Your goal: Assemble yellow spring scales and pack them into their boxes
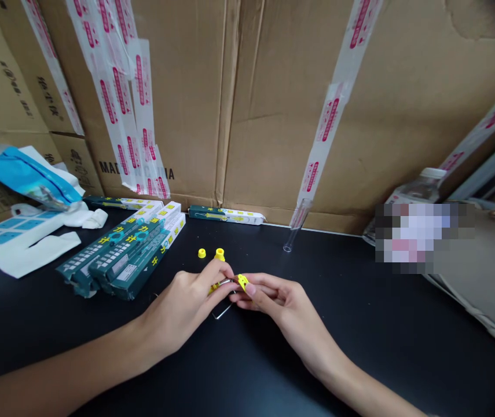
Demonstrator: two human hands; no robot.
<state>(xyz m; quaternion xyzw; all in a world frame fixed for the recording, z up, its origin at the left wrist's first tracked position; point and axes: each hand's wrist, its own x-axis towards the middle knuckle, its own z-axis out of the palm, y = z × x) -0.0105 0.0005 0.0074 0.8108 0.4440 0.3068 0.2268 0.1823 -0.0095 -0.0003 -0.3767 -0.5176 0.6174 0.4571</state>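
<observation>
My left hand [189, 304] pinches a small metal piece with a yellow part [216, 286] between thumb and fingers. My right hand [279, 304] holds a small yellow plastic piece [242, 282] between its thumb and fingers, close to the left fingertips. A thin bent metal wire [223, 313] shows just below the fingers; where its upper end goes is hidden. Beyond my left hand, a small yellow cap [202, 253] and a larger yellow piece [220, 253] rest on the black table [247, 370].
Green and white boxes [136, 255] are stacked at the left, near a power strip [17, 237] and a blue packet [25, 174]. One narrow box [225, 215] and a clear tube [296, 229] lie farther back. A bottle [421, 186] and a beige bag [486, 260] are at the right.
</observation>
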